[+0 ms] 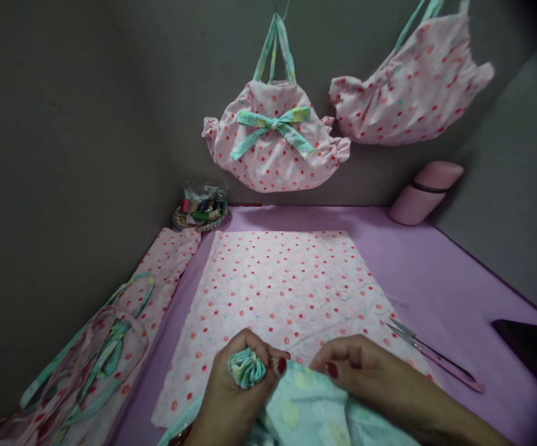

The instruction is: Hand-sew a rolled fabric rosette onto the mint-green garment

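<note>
Low in the head view, my left hand (243,384) is closed round a mint-green fabric (305,406) with yellow patches. A tightly pleated bunch (246,368) of the same cloth pokes out between its thumb and fingers. My right hand (358,371) pinches the top edge of that fabric a little to the right, thumb against fingers. Whether a needle is in its fingertips, I cannot make out. Below both hands the loose cloth hangs down out of the frame. Under them lies a flat pink dotted fabric (277,279), with pale thread trailing over it.
Scissors (435,356) lie at the right, beside a dark flat object (528,350). A pink bottle (426,193) leans at the back. A small basket (202,217) holds thread spools. Fabric straps (105,347) pile at left. Two pink bags (272,167) hang on the wall.
</note>
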`<state>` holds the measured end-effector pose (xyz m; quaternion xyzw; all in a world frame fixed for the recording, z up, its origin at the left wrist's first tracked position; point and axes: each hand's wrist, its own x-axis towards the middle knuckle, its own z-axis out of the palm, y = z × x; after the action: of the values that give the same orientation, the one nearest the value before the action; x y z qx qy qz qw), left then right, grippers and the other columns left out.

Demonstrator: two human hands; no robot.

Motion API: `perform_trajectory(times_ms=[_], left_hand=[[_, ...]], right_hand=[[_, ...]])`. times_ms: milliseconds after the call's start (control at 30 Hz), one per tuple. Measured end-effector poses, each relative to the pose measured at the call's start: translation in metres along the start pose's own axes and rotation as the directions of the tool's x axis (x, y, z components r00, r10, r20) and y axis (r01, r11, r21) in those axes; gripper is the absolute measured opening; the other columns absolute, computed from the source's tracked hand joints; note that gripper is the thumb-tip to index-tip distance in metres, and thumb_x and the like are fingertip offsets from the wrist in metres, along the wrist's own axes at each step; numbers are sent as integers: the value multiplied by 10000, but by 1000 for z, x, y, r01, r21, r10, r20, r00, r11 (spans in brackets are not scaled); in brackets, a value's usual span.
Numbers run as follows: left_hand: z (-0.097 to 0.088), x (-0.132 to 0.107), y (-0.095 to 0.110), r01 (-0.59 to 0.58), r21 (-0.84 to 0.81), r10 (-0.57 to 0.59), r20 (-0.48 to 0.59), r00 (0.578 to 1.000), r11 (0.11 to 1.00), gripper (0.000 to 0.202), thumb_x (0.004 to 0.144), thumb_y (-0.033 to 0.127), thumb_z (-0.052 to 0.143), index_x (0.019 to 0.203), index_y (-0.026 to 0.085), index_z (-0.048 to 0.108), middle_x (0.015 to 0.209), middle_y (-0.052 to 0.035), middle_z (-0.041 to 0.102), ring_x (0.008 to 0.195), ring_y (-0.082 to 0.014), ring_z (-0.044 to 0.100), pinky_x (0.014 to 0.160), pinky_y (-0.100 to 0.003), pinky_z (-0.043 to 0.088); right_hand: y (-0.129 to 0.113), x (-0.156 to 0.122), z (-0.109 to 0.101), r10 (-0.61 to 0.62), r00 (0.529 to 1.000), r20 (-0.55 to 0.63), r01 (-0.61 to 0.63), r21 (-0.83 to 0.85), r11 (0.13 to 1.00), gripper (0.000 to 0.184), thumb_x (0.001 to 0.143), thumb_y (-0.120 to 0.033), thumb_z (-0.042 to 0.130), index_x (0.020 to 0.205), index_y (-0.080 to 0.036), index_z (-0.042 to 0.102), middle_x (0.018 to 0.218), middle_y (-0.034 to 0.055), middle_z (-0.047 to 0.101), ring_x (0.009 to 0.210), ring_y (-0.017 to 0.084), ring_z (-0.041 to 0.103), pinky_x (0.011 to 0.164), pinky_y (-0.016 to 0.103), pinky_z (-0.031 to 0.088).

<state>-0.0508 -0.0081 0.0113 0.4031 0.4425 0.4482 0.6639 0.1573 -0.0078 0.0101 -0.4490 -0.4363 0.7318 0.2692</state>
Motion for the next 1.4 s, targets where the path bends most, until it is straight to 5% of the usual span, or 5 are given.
perform_trajectory(times_ms=[200, 500, 733, 900, 1400], left_hand=[[1, -2, -3, 34, 9, -35, 20, 999, 999, 315, 674, 268, 727, 627, 178, 428, 675, -31, 671, 536, -84, 507, 510, -179, 378], [-4, 11, -16, 91, 65, -89, -26, 996, 994, 319, 622, 260, 728, 640, 191, 418, 557, 60, 513, 474, -72, 410, 462, -182, 295], [-2, 4, -16, 13, 200, -8, -27, 1000, 980, 227, 672, 208, 661, 650, 199, 435, 699, -35, 679, 557, -126, 554, 520, -209, 398], [-1, -7, -4, -148, 407, 109, 117, 987, 901, 137, 731, 178, 604, 668, 203, 484, 785, -65, 703, 671, -171, 635, 608, -245, 461], [-6, -9, -8, -252, 434, 235, 95, 967, 865, 172, 745, 249, 622, 600, 210, 540, 691, -52, 673, 625, -167, 600, 602, -255, 451]], right_hand=[[6, 1, 1, -66, 992, -110, 44, -192, 980, 267, 740, -334, 636, 591, -149, 514, 492, -79, 322, 471, 68, 225, 428, 207, 148], [-4, 8, 0, -208, 974, -93, 84, -702, 707, 272, 784, -185, 480, 515, -151, 460, 529, -52, 339, 522, 92, 315, 475, 221, 220], [-8, 3, 11, -334, 918, -215, 101, -687, 719, 119, 785, -252, 568, 870, -176, 604, 526, -73, 388, 466, 94, 334, 440, 202, 269], [-5, 2, 24, -473, 880, -46, 262, -783, 564, 106, 773, -196, 601, 822, -194, 695, 668, 15, 630, 615, 144, 564, 563, 229, 420], [8, 3, 21, -693, 706, 145, 400, -890, 220, 217, 851, -154, 461, 772, -169, 663, 571, 30, 615, 522, 142, 561, 486, 248, 385]])
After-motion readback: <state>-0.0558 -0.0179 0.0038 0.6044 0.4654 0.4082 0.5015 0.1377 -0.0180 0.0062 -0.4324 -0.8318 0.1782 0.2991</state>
